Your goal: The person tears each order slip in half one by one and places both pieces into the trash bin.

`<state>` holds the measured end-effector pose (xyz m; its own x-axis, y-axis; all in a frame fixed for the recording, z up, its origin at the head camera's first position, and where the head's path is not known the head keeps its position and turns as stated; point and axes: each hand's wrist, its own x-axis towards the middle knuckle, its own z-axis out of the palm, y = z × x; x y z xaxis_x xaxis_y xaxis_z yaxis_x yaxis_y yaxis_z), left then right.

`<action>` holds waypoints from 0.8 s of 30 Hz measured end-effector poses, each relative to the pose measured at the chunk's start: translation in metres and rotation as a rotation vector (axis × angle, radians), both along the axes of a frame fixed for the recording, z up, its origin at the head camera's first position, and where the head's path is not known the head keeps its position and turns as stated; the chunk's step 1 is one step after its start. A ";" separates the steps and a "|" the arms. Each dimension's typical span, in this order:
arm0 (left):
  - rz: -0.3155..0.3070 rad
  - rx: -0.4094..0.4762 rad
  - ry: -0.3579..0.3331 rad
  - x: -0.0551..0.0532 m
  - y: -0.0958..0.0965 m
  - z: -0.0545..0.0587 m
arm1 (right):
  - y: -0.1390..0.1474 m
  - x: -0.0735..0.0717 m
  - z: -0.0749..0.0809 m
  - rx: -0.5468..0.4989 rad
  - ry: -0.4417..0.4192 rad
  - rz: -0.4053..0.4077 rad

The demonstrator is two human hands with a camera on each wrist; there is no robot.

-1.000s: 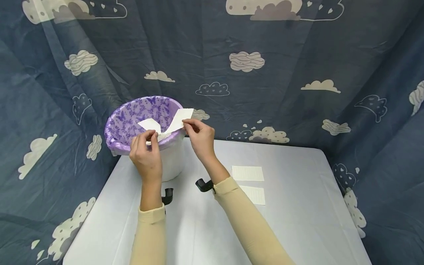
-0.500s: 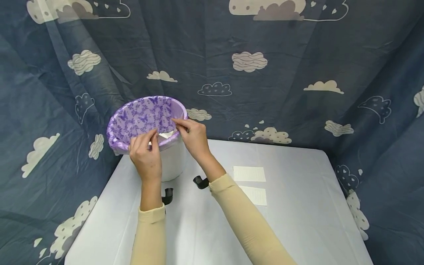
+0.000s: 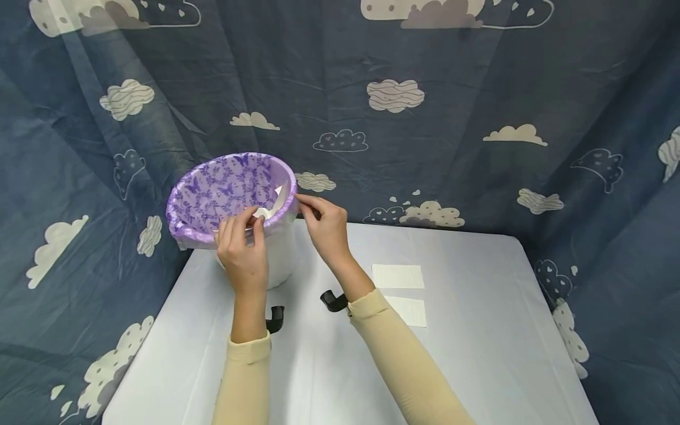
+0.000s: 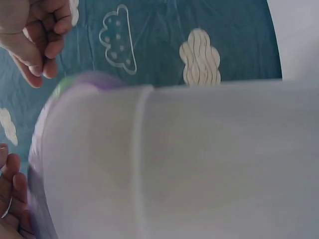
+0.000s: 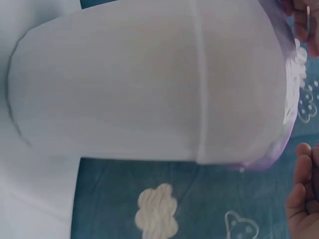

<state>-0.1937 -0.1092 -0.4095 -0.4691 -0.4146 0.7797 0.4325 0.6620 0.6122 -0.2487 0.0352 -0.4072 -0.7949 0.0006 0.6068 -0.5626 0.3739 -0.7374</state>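
Observation:
A white bin (image 3: 281, 257) lined with a purple butterfly-print bag (image 3: 225, 189) stands at the table's left. White paper pieces (image 3: 280, 200) lie inside, against the right part of the liner. My left hand (image 3: 241, 251) hovers at the bin's near rim, thumb and index tips close together, fingers loosely bent. Beyond the right rim, my right hand (image 3: 326, 230) extends its thumb and forefinger toward the liner's edge. No paper shows between the fingers of my right hand (image 4: 42, 40) in the left wrist view. The bin's side hides much of both wrist views.
Two white paper slips (image 3: 398, 276) lie one behind the other on the white table (image 3: 478, 330), right of the bin. A dark blue cloud-print curtain (image 3: 451, 118) surrounds the table at the back and sides.
The paper pieces, a second ago raised between the hands over the bin, now sit inside it. My right hand dipped leftward over the rim, then drew back right. My left hand shifted slightly right.

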 end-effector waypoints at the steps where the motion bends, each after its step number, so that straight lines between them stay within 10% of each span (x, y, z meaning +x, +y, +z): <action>1: -0.013 -0.004 0.008 0.001 0.004 -0.001 | 0.005 0.002 -0.003 -0.012 -0.008 -0.004; 11: -0.164 -0.050 -0.007 0.009 0.045 -0.016 | 0.051 0.018 -0.035 -0.046 -0.092 -0.105; 24: -0.317 -0.089 -0.203 0.011 0.088 -0.069 | 0.108 0.046 -0.088 -0.051 -0.260 -0.234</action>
<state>-0.1827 -0.0216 -0.4783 -0.7114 -0.1595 0.6844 0.5002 0.5691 0.6526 -0.2029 0.1429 -0.4949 -0.8975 0.2261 0.3787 -0.2573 0.4289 -0.8659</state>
